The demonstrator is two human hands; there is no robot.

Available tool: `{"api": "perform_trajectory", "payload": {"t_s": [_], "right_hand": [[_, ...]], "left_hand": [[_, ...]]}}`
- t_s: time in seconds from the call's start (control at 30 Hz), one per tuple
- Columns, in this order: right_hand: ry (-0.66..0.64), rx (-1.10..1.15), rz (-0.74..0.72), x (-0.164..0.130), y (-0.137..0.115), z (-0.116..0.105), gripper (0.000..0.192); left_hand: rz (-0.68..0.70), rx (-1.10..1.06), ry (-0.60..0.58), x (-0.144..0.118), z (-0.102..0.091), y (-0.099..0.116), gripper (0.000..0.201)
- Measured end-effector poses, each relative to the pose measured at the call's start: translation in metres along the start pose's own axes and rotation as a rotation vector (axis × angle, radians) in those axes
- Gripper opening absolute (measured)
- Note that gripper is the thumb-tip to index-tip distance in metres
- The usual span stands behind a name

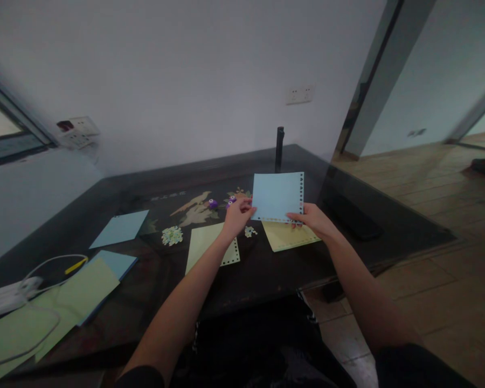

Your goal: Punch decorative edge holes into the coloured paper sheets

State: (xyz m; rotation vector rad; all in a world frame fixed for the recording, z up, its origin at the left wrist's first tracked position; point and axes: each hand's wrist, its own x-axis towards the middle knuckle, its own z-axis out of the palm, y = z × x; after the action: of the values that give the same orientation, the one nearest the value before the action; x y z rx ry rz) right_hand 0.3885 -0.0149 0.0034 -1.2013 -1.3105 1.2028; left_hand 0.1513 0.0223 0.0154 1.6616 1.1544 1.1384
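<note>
Both hands grip one blue punched sheet above the dark table: left hand pinches its left edge, right hand its lower right corner. Yellow sheet lies just beneath; purple punch near the left hand

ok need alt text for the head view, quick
Two bare hands hold up a blue sheet with punched holes along two edges, left hand at its left edge, right hand at its lower right corner. Below it, yellow sheets and small purple punches lie on a dark table.
</note>
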Motion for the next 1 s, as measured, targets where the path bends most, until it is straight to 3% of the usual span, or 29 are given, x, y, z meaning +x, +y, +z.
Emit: {"api": "perform_trajectory", "payload": {"t_s": [0.23,0.47,0.6,0.77,1.0], "right_hand": [[0.179,0.046,-0.042,0.0,0.003,-0.006,0.027],[0.324,-0.289,-0.167,-0.02,0.015,-0.028,0.035],[0.365,-0.482,-0.19,-0.033,0.017,-0.033,0.042],[0.394,-0.639,-0.184,-0.04,0.026,-0.031,0.037],[0.394,-0.778,-0.147,-0.041,0.033,-0.028,0.032]], "left_hand": [[-0.043,0.033,0.013,-0.014,0.007,0.006,0.036],[-0.001,0.262,-0.127,-0.037,0.026,0.01,0.025],[-0.01,0.397,-0.225,-0.047,0.035,0.014,0.021],[-0.019,0.455,-0.309,-0.05,0.041,0.008,0.02],[0.035,0.565,-0.317,-0.052,0.047,-0.002,0.021]]}}
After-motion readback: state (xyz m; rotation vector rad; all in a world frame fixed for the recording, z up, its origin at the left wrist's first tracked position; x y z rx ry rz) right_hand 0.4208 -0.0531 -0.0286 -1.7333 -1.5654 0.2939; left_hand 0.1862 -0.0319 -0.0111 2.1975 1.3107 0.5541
